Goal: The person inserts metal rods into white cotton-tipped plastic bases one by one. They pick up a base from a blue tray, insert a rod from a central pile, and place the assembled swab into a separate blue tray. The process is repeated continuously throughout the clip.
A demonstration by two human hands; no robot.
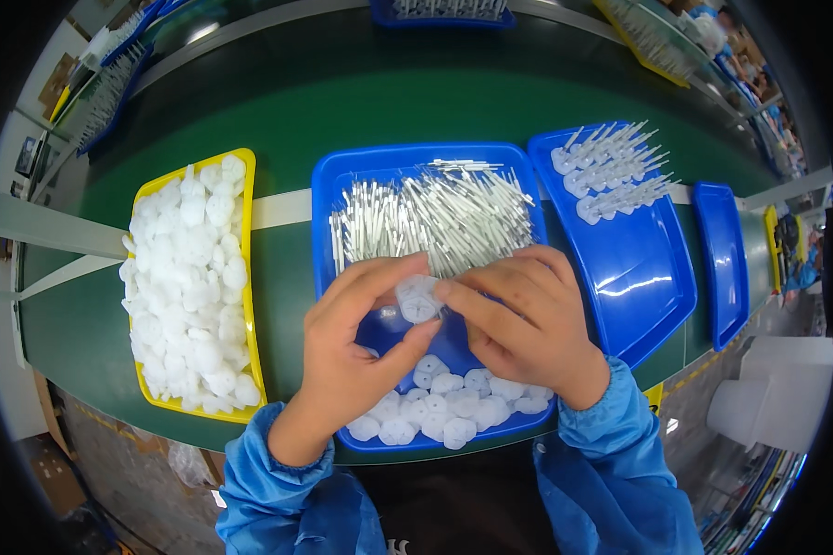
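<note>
Above the middle blue tray (322,190), my left hand (352,347) pinches a translucent white plastic disc (417,298) with a lobed outline between thumb and forefinger. My right hand (528,319) is closed beside it, its forefinger tip touching the disc's right edge. Whatever else its curled fingers hold is hidden. Many thin white sticks (435,217) with greyish ends fill the far part of the tray, just beyond my hands. Loose white discs (444,407) of the same kind lie along its near side, below my wrists.
A yellow tray (249,277) heaped with white discs stands at left. At right, a blue tray (634,277) holds rows of upright sticks set in discs (611,171). Beyond it lies a narrower blue tray (722,264). More filled trays stand across the green table (324,92).
</note>
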